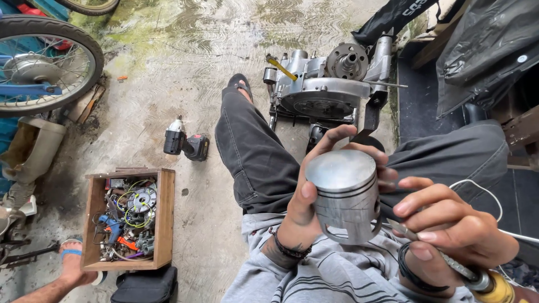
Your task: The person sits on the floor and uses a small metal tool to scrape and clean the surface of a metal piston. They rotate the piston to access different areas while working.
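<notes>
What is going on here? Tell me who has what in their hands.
A seated person holds a metal piston upright in the left hand, crown facing up. The right hand holds a thin metal tool with its tip at the piston's lower skirt. Ahead on the concrete floor sits a stripped engine case, with a cordless impact wrench to its left and a wooden box of parts nearer. Another person's foot shows at the lower left.

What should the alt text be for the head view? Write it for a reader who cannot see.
The left hand holds up a silver piston while the right hand works a thin metal tool against its skirt. Beyond lie an engine block, a cordless impact wrench and a wooden parts box on concrete.
</notes>
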